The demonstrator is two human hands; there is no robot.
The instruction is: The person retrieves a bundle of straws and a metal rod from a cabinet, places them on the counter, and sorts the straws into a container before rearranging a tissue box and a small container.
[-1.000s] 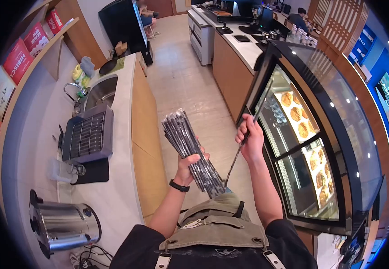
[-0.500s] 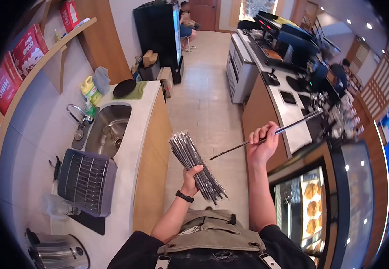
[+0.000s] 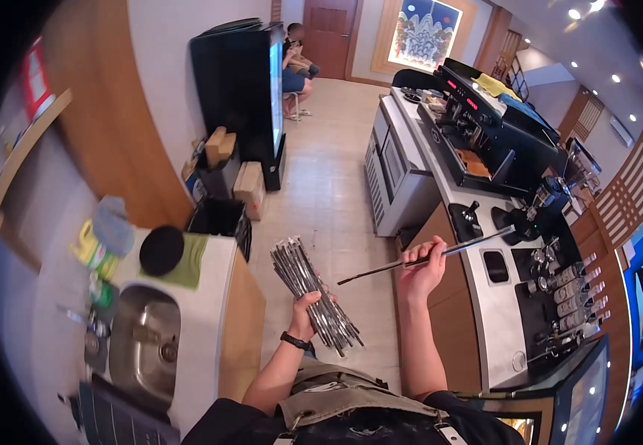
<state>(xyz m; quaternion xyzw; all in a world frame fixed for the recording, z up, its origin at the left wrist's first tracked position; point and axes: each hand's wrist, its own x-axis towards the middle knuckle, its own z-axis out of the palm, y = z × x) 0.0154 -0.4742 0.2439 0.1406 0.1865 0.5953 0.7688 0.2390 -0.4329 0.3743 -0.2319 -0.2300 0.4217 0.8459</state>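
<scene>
A thick bundle of black straws in clear wrappers stands tilted in front of my body. My left hand is wrapped round its lower half, thumb across the front, a dark band on the wrist. My right hand, raised to the right near the counter edge, pinches a few more long wrapped black straws between thumb and fingers. They slant up to the right, and one thin dark end points down-left toward the bundle, apart from it.
Left is a counter with a sink, a green cloth and a round black tray. On the right counter stands an espresso machine. A black fridge and a seated person are farther back along the aisle.
My view has tilted up and shifted forward, showing more of the espresso machine and back wall. Both hands keep their hold on the straws; the right-hand straws lie at a slightly flatter slant.
</scene>
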